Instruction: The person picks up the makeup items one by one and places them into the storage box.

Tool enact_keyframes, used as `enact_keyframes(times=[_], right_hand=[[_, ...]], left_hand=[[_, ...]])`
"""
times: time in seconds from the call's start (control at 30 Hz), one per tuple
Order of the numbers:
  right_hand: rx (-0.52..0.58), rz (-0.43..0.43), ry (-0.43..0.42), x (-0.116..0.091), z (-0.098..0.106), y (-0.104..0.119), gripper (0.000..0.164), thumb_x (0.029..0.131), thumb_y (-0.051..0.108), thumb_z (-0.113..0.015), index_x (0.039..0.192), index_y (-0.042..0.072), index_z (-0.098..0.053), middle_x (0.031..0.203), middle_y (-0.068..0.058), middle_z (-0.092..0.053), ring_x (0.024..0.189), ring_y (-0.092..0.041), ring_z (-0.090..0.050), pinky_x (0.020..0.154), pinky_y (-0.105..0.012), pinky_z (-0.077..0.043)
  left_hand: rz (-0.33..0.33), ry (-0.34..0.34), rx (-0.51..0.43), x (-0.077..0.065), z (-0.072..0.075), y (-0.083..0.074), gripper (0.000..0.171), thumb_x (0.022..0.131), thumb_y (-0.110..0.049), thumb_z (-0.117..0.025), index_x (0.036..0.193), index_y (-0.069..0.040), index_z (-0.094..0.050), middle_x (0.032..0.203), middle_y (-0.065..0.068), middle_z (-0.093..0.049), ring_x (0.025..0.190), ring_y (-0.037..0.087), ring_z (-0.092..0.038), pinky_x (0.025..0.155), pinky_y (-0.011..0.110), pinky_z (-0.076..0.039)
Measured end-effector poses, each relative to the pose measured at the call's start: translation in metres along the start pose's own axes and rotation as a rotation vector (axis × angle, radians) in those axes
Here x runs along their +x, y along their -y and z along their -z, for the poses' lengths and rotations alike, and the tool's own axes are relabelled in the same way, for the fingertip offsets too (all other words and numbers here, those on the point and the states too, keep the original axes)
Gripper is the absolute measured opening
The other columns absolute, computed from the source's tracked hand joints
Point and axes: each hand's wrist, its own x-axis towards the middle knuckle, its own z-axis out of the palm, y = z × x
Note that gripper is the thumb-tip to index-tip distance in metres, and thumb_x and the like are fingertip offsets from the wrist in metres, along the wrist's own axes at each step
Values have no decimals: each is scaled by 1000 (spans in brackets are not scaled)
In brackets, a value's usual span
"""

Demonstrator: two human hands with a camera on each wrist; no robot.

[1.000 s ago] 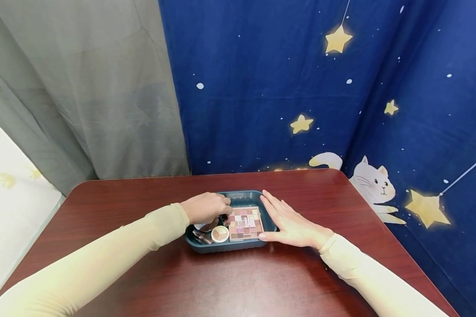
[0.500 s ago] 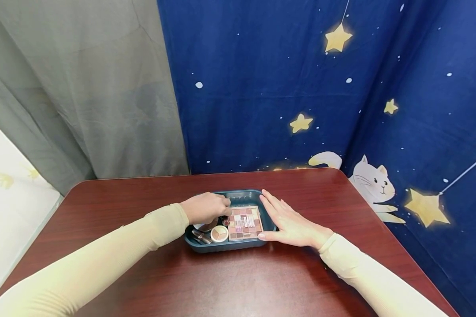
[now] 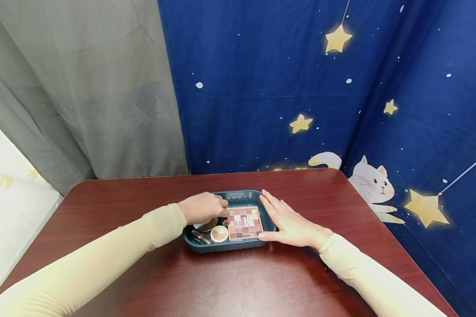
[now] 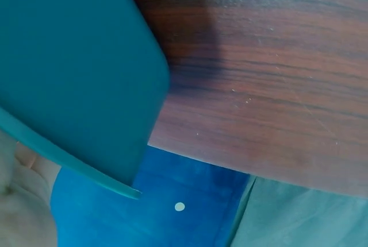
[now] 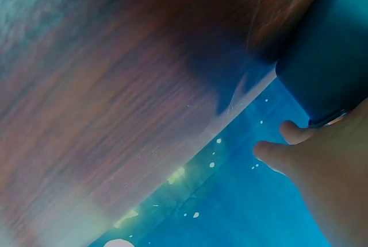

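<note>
In the head view a dark teal tray holds makeup. My left hand reaches over its left part with bent fingers, their tips at a small dark reddish item. Whether they grip anything I cannot tell. Partly under this hand lies a round, pale-rimmed thing. A square eyeshadow palette with printed lettering fills the middle. Beside it sit a round three-colour pan and slim lipstick-like tubes. My right hand, fingers spread and straight, rests along the tray's right rim.
The tray stands on a reddish-brown wooden table. Behind the far edge hang a grey curtain and a blue curtain with stars. Both wrist views show mostly the tray's outer wall and tabletop.
My left hand has shifted slightly to the left, uncovering a little more of the palette's left edge. The right hand and the tray look nearly unchanged.
</note>
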Motion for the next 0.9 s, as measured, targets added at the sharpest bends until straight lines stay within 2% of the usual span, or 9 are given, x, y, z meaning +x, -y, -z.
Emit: enact_keyframes(times=[0.13, 0.33, 0.5, 0.7, 0.9], right_hand=[[-6, -6, 3, 0, 1, 0, 110, 88, 79, -48, 163, 11, -6, 168, 3, 8, 153, -14, -3, 119, -57, -16], [-7, -3, -1, 0, 1, 1, 110, 88, 79, -49, 163, 10, -6, 168, 5, 9, 153, -16, -4, 118, -58, -17], [-7, -1, 2, 1, 0, 0, 110, 88, 79, -48, 163, 10, -5, 168, 4, 9, 153, -17, -5, 118, -58, -16], [-6, -3, 4, 1, 0, -1, 111, 88, 79, -49, 163, 10, -5, 168, 4, 8, 153, -19, -6, 118, -58, -16], [-1, -3, 6, 0, 0, 0, 110, 88, 79, -49, 163, 10, -5, 168, 4, 9, 153, -17, -5, 118, -58, -16]], left_hand=[[-21, 3, 73, -1, 0, 0, 36, 86, 1, -75, 111, -25, -78, 94, -4, -68, 85, 9, -64, 76, 25, -56], [-70, 37, 199, -1, -2, -3, 37, 83, -2, -79, 113, -22, -76, 98, -1, -69, 89, 11, -64, 78, 25, -56], [-81, 24, 213, -2, -5, -5, 29, 82, -8, -76, 108, -20, -75, 96, -1, -68, 88, 12, -63, 76, 25, -55], [-87, -5, 203, -3, -9, -7, 27, 89, -12, -71, 116, -14, -74, 102, 0, -71, 93, 13, -64, 80, 26, -55], [-61, -5, 169, -4, -12, -7, 27, 90, -12, -71, 117, -15, -73, 103, 0, -71, 92, 13, -64, 79, 27, -55]])
